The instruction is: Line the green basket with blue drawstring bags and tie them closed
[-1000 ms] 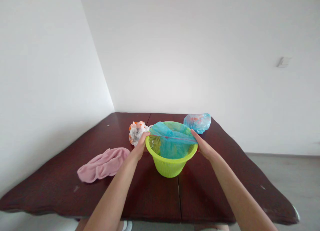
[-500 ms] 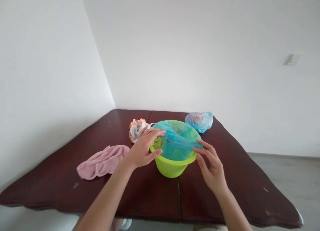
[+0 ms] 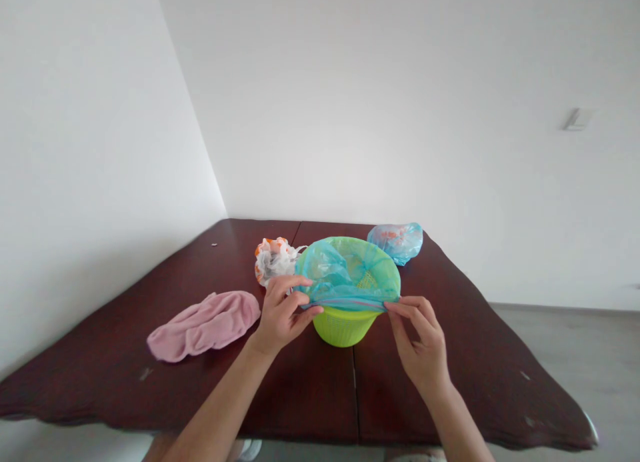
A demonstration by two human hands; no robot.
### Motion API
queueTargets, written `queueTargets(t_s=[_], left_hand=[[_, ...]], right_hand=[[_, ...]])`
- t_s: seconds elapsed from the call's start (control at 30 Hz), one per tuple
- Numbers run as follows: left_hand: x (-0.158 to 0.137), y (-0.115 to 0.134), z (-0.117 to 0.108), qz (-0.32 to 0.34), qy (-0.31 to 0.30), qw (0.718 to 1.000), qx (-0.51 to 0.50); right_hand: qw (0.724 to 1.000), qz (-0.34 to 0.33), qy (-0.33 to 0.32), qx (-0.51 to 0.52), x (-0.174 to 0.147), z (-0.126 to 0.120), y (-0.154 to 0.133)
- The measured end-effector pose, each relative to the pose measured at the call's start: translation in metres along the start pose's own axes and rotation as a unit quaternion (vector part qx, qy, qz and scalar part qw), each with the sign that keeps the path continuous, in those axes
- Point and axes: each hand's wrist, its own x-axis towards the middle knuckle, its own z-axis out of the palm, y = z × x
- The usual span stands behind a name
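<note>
A lime-green perforated plastic basket (image 3: 345, 330) stands upright on the table. Inside it lies a thin, see-through blue plastic bag (image 3: 327, 265), its edge with a pinkish drawstring drawn over the near rim. At the near left of the rim, my left hand (image 3: 283, 313) pinches the bag's edge between thumb and fingers. My right hand (image 3: 420, 335) pinches the same edge at the right side of the rim. Between the two hands the edge is pulled fairly straight. Part of the bag along the left rim is bunched behind my left fingers.
On the dark red-brown table (image 3: 200, 395), a crumpled pink cloth (image 3: 207, 325) lies at left. Behind my left hand sits a white and orange plastic bag (image 3: 275, 261). A filled blue plastic bag (image 3: 397, 242) rests at the back right. White walls border the table's back and left.
Both hands have drawn the bag's near edge toward me, from across the basket's opening to over the front rim. My left fingers have closed onto the edge.
</note>
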Motion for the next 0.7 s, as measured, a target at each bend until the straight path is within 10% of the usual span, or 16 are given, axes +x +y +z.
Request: queueTargets(t_s=[0.47,0.63,0.7], left_hand=[[-0.063,0.006,-0.014,-0.158,-0.082,0.984,-0.012],[-0.005,0.016,-0.039,-0.171,0.070,0.983,-0.008],[0.041,0.018,-0.031,-0.161,-0.052,0.985,-0.043]], right_hand=[[0.991,-0.004,-0.078,-0.105,-0.023,-0.005,0.015],[0.994,-0.004,-0.022,-0.105,0.018,-0.020,0.004],[0.995,-0.027,-0.052,-0.077,0.046,-0.016,-0.005]])
